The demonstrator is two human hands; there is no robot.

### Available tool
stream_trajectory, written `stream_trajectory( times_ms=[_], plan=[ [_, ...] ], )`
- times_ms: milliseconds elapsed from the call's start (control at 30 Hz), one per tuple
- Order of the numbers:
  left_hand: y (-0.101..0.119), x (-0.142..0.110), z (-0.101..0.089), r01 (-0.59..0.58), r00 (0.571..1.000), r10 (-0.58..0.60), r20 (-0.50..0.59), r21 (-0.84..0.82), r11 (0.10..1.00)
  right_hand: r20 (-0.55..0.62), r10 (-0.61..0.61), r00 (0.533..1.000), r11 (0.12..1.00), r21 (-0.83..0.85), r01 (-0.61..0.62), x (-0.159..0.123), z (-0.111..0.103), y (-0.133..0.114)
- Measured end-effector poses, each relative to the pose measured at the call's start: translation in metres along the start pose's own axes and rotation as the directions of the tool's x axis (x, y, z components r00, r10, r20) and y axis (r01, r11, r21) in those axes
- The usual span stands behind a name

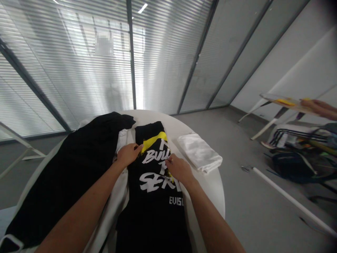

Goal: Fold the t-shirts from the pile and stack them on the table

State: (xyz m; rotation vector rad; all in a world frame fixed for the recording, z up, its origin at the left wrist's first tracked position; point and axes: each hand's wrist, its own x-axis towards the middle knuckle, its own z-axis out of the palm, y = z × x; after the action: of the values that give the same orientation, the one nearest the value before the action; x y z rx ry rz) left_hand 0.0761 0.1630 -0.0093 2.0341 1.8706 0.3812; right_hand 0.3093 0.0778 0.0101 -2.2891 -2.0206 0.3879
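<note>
Shirt [152, 219], black with white lettering, lies narrow along the middle of the round white table [216, 186]! From back here I've got the left hand [129, 154] and right hand [180, 168] pinching its opposite edges; folded white fabric [200, 151] sits table-right, a black garment [76, 158] sprawls table-left.

Both hands, left [129, 154] and right [179, 169], touch opposite edges of a printed black garment [155, 218] on a white round table [216, 189]. Folded white cloth [199, 151] lies to its right; larger black fabric [73, 158] lies to its left.
</note>
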Motion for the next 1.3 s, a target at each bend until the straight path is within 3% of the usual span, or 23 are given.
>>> stream_trajectory(
  times_ms=[167,433,633,733,833,967,1100,1200,1300],
  plan=[
    [-0.002,0.003,0.001,0.027,1.000,-0.027,-0.001,-0.015,1.000,0.002,-0.026,1.000,1.000,0.005,0.026,0.003,0.002,0.004],
    [-0.014,0.014,-0.003,0.079,0.996,-0.086,-0.034,-0.184,0.980,0.086,-0.045,0.995,0.996,0.074,0.038,0.003,0.001,0.009],
    [-0.005,0.002,0.000,0.076,0.997,-0.076,-0.024,0.016,0.997,0.064,-0.048,0.997,0.998,0.033,0.046,0.000,0.000,0.005],
    [0.001,-0.007,0.001,-0.052,0.991,0.067,-0.112,0.132,0.990,0.004,-0.051,0.999,0.999,-0.003,0.051,-0.001,0.001,0.002],
    [0.003,-0.013,0.002,-0.178,0.973,0.207,-0.098,0.246,0.953,0.009,-0.086,0.996,0.996,-0.010,0.086,-0.002,0.001,0.003],
    [-0.002,-0.011,0.001,-0.181,0.976,0.206,-0.065,0.280,0.943,0.063,-0.106,0.992,0.994,0.005,0.106,-0.004,-0.002,0.008],
    [-0.011,0.001,0.002,-0.157,0.985,0.166,-0.050,0.156,0.975,0.079,-0.135,0.988,0.991,0.030,0.133,-0.006,-0.006,0.011],
    [-0.015,0.009,0.005,-0.094,0.994,0.090,-0.059,-0.077,0.993,0.060,-0.115,0.992,0.993,0.022,0.114,-0.006,-0.005,0.009],
    [-0.015,0.012,0.005,-0.019,0.998,-0.002,-0.060,-0.346,0.938,0.002,-0.098,0.995,0.995,0.028,0.098,-0.003,-0.001,0.007]
  ],
)
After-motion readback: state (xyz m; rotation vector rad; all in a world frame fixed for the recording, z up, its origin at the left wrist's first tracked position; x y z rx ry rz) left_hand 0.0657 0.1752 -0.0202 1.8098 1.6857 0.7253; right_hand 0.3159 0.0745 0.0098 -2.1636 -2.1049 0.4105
